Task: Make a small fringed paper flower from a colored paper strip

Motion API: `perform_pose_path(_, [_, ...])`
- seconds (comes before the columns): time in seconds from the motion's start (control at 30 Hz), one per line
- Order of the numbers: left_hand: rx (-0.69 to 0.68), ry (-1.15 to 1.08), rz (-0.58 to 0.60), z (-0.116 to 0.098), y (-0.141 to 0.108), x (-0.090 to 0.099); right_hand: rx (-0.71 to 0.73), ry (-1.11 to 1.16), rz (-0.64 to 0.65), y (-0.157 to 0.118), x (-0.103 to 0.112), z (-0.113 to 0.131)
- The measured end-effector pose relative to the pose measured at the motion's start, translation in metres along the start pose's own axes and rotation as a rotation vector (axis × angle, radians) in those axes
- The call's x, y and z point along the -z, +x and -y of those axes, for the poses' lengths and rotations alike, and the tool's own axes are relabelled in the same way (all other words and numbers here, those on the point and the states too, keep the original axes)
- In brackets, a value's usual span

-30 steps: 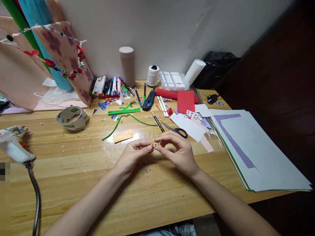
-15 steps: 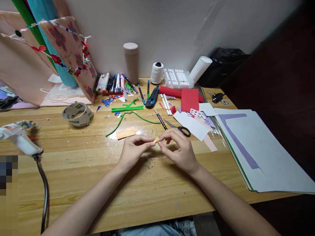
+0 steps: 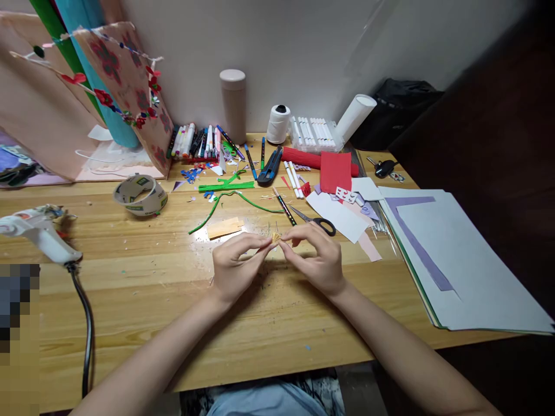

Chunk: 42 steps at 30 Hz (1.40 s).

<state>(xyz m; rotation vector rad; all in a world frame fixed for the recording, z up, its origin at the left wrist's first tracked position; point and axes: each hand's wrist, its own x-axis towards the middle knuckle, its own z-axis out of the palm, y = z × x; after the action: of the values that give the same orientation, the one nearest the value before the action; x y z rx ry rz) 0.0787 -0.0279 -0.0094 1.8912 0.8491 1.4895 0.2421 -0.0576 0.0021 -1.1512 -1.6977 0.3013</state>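
Note:
Between my fingertips is a small yellow-orange piece of crepe paper (image 3: 276, 237), its upper edge fanned out like a fringe. My left hand (image 3: 238, 263) pinches it from the left with thumb and index finger. From the other side my right hand (image 3: 318, 257) closes thumb and fingers on its right edge. A flat strip of orange crepe paper (image 3: 225, 229) lies just beyond my left hand. Black-handled scissors (image 3: 325, 226) rest behind my right hand, beside a dark marker (image 3: 285, 207). A thin green stem (image 3: 207, 221) bends across the table behind the strip.
A white glue gun (image 3: 43, 234) with a black cord is at the left, near a tape roll (image 3: 141, 196). A box cutter (image 3: 269, 166), red crepe paper (image 3: 336, 173) and thread spool (image 3: 278, 124) are at the back. Paper sheets (image 3: 477, 260) lie right.
The small crepe paper piece has turned between my fingers and now shows a fanned, fringed edge. My left hand is tilted more upright. The whole view has shifted slightly.

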Motion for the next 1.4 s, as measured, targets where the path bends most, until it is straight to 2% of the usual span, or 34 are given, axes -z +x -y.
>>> perform_pose_path(0.1, [-0.161, 0.103, 0.005, 0.002, -0.001, 0.002, -0.102, 0.055, 0.013, 0.0, -0.001, 0.002])
perform_pose_path(0.23, [-0.29, 0.203, 0.05, 0.004, -0.004, 0.005, -0.027, 0.056, -0.025, 0.0, -0.002, 0.003])
perform_pose_path(0.33, [-0.336, 0.244, 0.043, 0.004, -0.005, 0.005, 0.121, 0.019, -0.05, -0.004, -0.002, 0.001])
perform_pose_path(0.43, [-0.359, 0.262, 0.031, 0.003, -0.006, 0.006, 0.266, -0.013, -0.016, -0.006, -0.002, 0.0])
perform_pose_path(0.5, [-0.353, 0.266, 0.028, 0.003, -0.006, 0.007, 0.294, -0.01, 0.004, -0.005, 0.0, 0.001])
perform_pose_path(0.57, [-0.328, 0.26, 0.025, 0.002, -0.006, 0.008, 0.223, 0.031, -0.027, -0.003, 0.002, 0.004])
perform_pose_path(0.67, [-0.251, 0.225, 0.033, 0.0, -0.006, 0.007, -0.031, 0.167, -0.086, 0.002, 0.004, 0.005])
perform_pose_path(0.77, [-0.146, 0.152, 0.046, -0.001, -0.004, 0.006, -0.176, 0.321, -0.005, 0.006, 0.004, 0.003])
perform_pose_path(0.87, [-0.052, 0.044, 0.079, -0.001, -0.002, 0.004, -0.199, 0.418, 0.066, 0.008, 0.003, -0.001])
perform_pose_path(0.97, [0.071, -0.024, 0.118, -0.002, -0.001, 0.002, -0.223, 0.467, 0.083, 0.008, 0.001, -0.004])
perform_pose_path(1.2, [0.564, -0.313, 0.092, -0.004, 0.002, -0.005, -0.33, 0.51, 0.17, 0.005, -0.002, -0.006])
perform_pose_path(1.3, [0.738, -0.44, 0.108, -0.005, 0.005, -0.004, -0.332, 0.538, 0.095, 0.007, -0.001, -0.007])
perform_pose_path(1.4, [0.818, -0.537, 0.143, -0.005, 0.007, -0.004, -0.261, 0.496, -0.007, 0.008, 0.001, -0.007])
